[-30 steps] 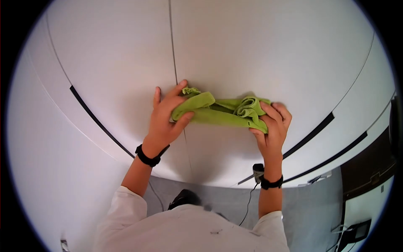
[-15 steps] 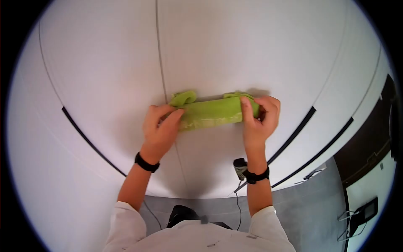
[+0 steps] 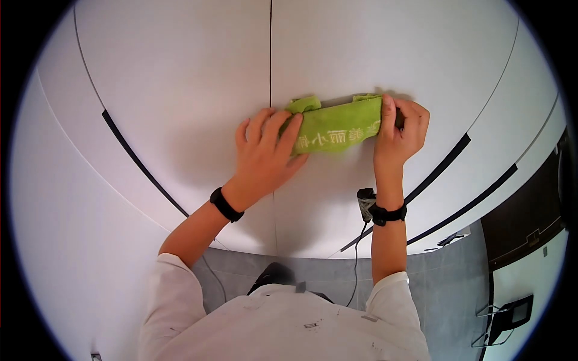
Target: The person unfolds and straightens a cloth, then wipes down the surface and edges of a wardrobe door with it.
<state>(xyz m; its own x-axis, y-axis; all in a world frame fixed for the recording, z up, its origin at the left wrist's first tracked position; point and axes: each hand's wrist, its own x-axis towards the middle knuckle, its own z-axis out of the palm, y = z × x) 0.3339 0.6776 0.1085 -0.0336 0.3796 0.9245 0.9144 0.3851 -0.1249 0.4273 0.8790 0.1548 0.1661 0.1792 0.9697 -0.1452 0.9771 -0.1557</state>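
Note:
A folded green cloth (image 3: 340, 125) with white printed characters is stretched between my two hands, against a white panelled surface (image 3: 180, 72). My left hand (image 3: 265, 150) has its fingers closed on the cloth's left end. At the right end, my right hand (image 3: 400, 129) pinches the cloth with the thumb in front and the fingers curled behind. Each wrist has a black band, and a small dark device (image 3: 366, 204) with a cable sits beside the right one.
Black strips (image 3: 144, 165) run along the panels at left and right. Grey floor (image 3: 325, 271) shows below the panels, with a dark shoe (image 3: 276, 275) and a cable. A dark-framed object (image 3: 512, 316) stands at the lower right.
The cloth has gone from bunched and rolled to a flatter fold with its print showing. Since half a second ago, both hands and the cloth have shifted up and right in the view.

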